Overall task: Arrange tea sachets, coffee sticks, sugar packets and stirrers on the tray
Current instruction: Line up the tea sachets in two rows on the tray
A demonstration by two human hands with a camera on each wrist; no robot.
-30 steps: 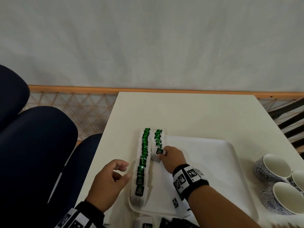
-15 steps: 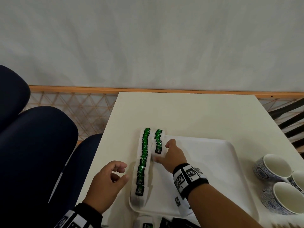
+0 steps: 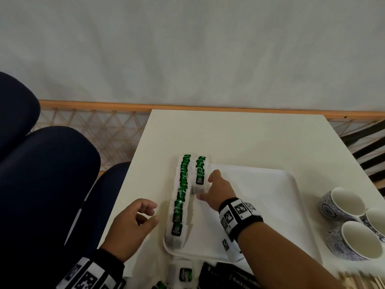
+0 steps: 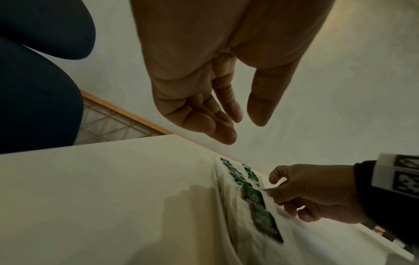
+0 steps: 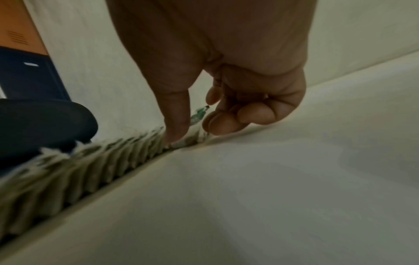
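Two rows of green tea sachets [image 3: 199, 172] run along the tray's [image 3: 270, 197] left edge, the shorter one at its far left corner. My right hand [image 3: 216, 189] pinches the short row's near end, thumb and fingers curled. My left hand [image 3: 130, 223] hovers loose, holding nothing, over the table [image 3: 239, 138] left of the tray. Cups [image 3: 350, 236] sit by the table's right edge.

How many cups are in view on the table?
3, clustered at the table's right edge beside the tray: one farthest, one nearest, one cut off by the frame. More may lie out of frame.
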